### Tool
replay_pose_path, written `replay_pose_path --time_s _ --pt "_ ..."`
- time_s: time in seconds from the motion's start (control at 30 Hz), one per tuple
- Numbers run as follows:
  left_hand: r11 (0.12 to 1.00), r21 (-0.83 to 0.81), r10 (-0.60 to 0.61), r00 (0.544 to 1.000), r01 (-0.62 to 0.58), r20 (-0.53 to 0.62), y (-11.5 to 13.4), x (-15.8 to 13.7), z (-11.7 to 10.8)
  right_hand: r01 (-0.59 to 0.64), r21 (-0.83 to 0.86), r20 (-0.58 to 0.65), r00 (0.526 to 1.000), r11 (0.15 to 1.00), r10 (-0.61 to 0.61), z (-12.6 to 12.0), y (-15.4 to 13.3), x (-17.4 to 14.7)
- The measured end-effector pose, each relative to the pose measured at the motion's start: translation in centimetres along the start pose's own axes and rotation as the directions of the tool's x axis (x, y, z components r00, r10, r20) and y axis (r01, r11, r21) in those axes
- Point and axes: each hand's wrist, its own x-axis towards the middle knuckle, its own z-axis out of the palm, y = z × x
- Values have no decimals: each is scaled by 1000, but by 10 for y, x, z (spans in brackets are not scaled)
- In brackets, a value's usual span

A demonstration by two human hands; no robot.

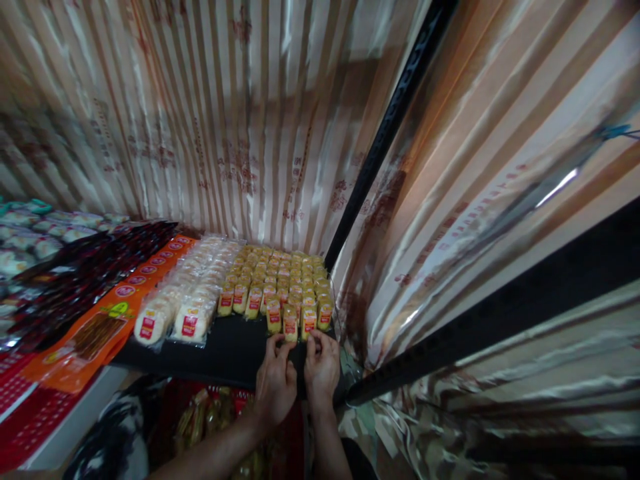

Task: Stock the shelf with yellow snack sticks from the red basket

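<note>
Yellow snack packets (273, 277) stand in close rows at the right end of a black shelf (200, 360), their red labels facing the front edge. At the right, the front row steps nearer that edge than it does further left. The left hand (277, 383) reaches over the edge with fingers curled, its tips close together at the foot of one front packet; the right hand (321, 370) is just beside it, thumb and forefinger nearly together at the bottom of the next packet. In this dim, soft view I cannot tell whether either hand pinches its packet or only touches it.

A strip of shelf top shows between the packets and the front edge, running left below the white round packets (193, 293). These sit close along the left side of the yellow rows, with an orange package (100, 327) slanting beyond them. Room is tight at the back and right, where a striped curtain (175, 120) and a black post (380, 160) border the rows. Below the front edge, under the forearms, sits a red crate (175, 390) with more wrapped goods.
</note>
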Motion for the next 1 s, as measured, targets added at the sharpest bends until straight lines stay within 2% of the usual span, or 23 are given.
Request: replay_pose_path --time_s 0.23,0.5,0.77,1.0 --pt "999 -21 -33 999 33 13 -6 2 6 -40 19 -8 999 999 40 0 1 -2" --pt "992 -124 12 1000 -9 20 -10 9 13 -32 9 35 999 999 32 2 1 -2" --pt "990 -138 45 999 -41 25 -17 20 20 -64 13 48 997 998 63 4 4 -3" --pt "988 -135 79 996 -74 33 -19 17 21 -3 -38 10 1000 999 3 3 2 -2"
